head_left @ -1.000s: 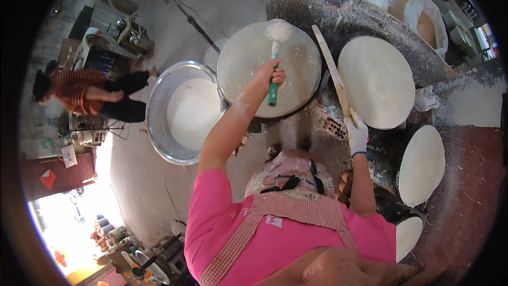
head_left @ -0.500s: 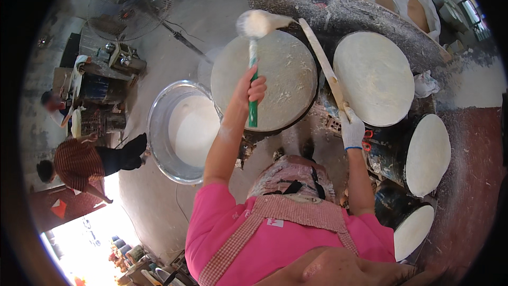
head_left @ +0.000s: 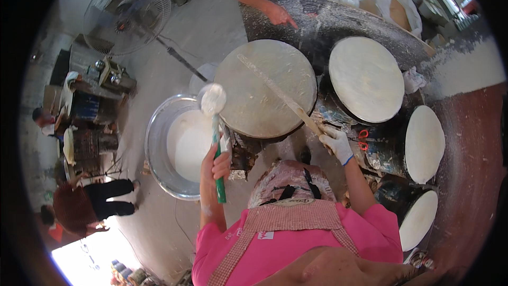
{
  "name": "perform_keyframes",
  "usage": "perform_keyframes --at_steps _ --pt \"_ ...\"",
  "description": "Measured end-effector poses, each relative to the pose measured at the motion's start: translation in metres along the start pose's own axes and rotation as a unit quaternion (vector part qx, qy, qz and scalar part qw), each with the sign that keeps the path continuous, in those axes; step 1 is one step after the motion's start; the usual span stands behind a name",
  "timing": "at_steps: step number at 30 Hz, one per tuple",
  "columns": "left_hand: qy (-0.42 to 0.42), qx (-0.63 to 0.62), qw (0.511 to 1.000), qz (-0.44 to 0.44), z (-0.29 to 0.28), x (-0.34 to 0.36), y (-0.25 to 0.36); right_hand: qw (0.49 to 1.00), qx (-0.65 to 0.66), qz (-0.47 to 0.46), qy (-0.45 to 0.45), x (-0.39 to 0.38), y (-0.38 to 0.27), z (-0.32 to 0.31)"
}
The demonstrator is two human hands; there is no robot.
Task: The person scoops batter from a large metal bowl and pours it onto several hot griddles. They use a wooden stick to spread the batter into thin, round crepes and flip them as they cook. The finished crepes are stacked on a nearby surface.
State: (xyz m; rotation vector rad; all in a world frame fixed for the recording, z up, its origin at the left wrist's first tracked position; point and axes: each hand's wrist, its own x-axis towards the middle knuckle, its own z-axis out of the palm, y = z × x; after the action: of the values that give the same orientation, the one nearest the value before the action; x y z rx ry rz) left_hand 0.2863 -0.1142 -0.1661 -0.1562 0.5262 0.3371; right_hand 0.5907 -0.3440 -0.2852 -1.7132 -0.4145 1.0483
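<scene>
My left hand [head_left: 219, 165] is closed round the green handle of a ladle [head_left: 212, 99]. The ladle's pale, batter-coated bowl is between a round griddle [head_left: 248, 119] and a large metal basin [head_left: 153, 167] of white batter [head_left: 188, 145]. In a white glove, my right hand [head_left: 337, 143] grips the near end of a long flat wooden spreader [head_left: 270, 85]. Its blade slants over the griddle; whether it touches the surface I cannot tell. A thin pale layer covers the griddle.
More round pale-topped griddles [head_left: 365, 82] stand at my right, with red-handled scissors [head_left: 363, 140] beside them. A co-worker's hand [head_left: 279, 15] points over a dusty curved board [head_left: 317, 13]. At far left are a standing fan [head_left: 127, 16] and another person [head_left: 79, 206].
The ladle has moved from above the griddle back toward the basin. The spreader has swung left across the griddle. A co-worker's arm has come in at the top.
</scene>
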Motion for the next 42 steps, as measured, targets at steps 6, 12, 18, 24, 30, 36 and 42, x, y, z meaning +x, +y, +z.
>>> perform_keyframes --at_steps 6,12,18,24,30,36,42 --pt "-0.027 -0.046 0.998 0.035 -0.033 -0.030 0.001 0.969 -0.074 -0.123 0.199 -0.018 0.006 -0.030" --pt "-0.058 -0.055 0.993 0.085 -0.019 -0.019 -0.016 0.897 -0.096 -0.138 0.410 0.088 0.002 -0.176" --pt "-0.088 -0.085 0.981 0.147 0.009 0.014 -0.051 0.885 -0.063 -0.197 0.418 0.233 -0.115 -0.300" --pt "-0.067 -0.130 0.970 0.194 0.048 0.048 -0.095 0.854 -0.251 -0.260 0.375 0.425 -0.129 -0.405" --pt "-0.014 -0.138 0.958 0.251 0.064 0.060 -0.123 0.822 -0.325 -0.398 0.244 0.460 -0.127 -0.379" --pt "-0.010 -0.149 0.960 0.236 0.074 0.084 -0.118 0.814 -0.391 -0.323 0.284 0.457 -0.142 -0.381" --pt "0.003 -0.140 0.963 0.229 0.077 0.092 -0.112 0.817 -0.382 -0.326 0.282 0.460 -0.143 -0.383"
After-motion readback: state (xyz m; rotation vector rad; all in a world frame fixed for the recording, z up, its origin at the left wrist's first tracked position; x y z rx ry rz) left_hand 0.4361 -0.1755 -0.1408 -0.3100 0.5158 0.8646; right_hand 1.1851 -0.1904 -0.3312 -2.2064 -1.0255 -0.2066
